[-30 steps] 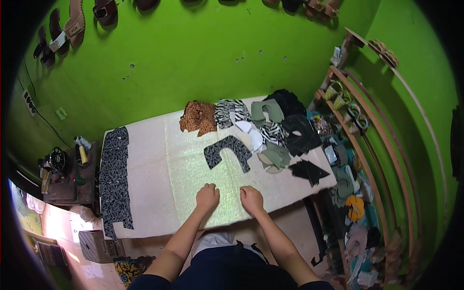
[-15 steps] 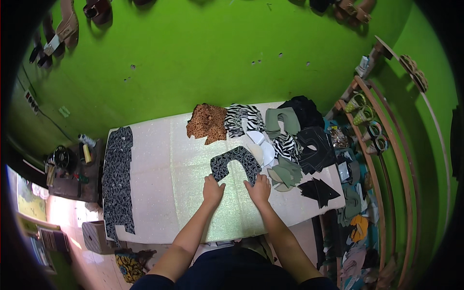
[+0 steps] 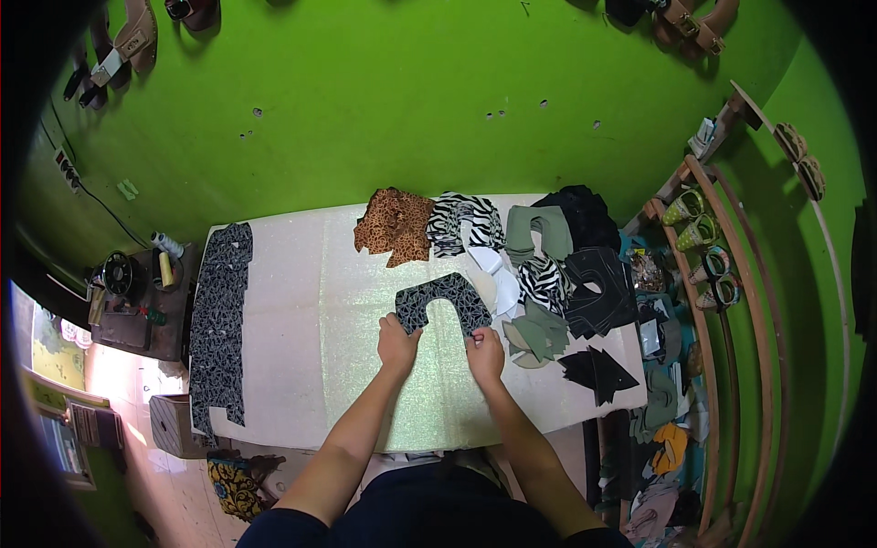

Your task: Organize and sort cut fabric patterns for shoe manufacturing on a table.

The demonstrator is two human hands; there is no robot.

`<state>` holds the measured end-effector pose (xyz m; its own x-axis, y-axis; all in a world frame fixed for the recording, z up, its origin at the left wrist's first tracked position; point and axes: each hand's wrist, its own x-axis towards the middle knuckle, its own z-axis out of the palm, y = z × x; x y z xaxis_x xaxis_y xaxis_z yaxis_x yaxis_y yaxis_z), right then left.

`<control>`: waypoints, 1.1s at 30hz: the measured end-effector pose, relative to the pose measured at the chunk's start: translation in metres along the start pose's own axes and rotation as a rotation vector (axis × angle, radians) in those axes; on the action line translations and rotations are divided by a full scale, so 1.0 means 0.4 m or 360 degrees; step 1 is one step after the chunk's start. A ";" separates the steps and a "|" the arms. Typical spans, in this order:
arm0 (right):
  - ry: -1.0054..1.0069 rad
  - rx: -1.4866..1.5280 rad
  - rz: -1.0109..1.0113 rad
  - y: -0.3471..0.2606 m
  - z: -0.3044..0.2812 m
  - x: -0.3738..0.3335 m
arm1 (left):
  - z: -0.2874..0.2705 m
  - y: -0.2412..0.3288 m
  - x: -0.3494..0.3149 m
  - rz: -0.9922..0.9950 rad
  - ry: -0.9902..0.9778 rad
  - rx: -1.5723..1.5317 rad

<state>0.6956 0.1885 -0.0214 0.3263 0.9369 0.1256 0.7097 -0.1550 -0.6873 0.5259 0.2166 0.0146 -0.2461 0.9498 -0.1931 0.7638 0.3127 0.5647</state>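
A horseshoe-shaped cut piece [image 3: 442, 289] in black with a grey line pattern lies on the pale, shiny table cover [image 3: 301, 347]. Its two ends point toward me. My left hand [image 3: 397, 344] grips the left end, thumb on the inner side and fingers at the outer edge. At the right end, my right hand [image 3: 485, 354] pinches the piece with curled fingers. White and cream pieces [image 3: 493, 277] lie just right of it, and green cut pieces [image 3: 539, 333] are close to my right hand.
Stacked along the back are leopard-print pieces [image 3: 395, 226], zebra-print pieces [image 3: 464, 224] and green pieces [image 3: 537, 228]. Black pieces [image 3: 598, 292] lie at the right. A long strip of black-grey patterned material [image 3: 219, 320] covers the table's left edge. Right stands a wooden shoe rack [image 3: 731, 301].
My right hand has curled its fingers into a pinch at the piece's right end. My left hand has shifted slightly up and left along its end. The whole view has tilted a little.
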 end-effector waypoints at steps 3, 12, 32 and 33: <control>-0.0098 0.0379 0.0203 0.007 -0.007 0.017 | 0.004 -0.001 -0.008 0.0079 0.0105 -0.0174; 0.0093 0.0397 -0.0456 -0.069 -0.050 0.010 | 0.008 0.004 -0.003 0.0080 0.0231 -0.0422; 0.0266 0.0602 0.0162 0.004 -0.063 -0.086 | -0.034 -0.063 -0.031 -0.0491 -0.0712 -0.1936; 0.0074 0.0972 0.0433 0.003 -0.071 -0.076 | -0.030 -0.077 -0.036 -0.0493 -0.0696 -0.1942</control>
<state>0.7045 0.1508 -0.0057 0.4799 0.8729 -0.0879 0.1220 -0.1656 -0.9786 0.4988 0.1934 0.0097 0.0742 0.8295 -0.5536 -0.3652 0.5392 0.7589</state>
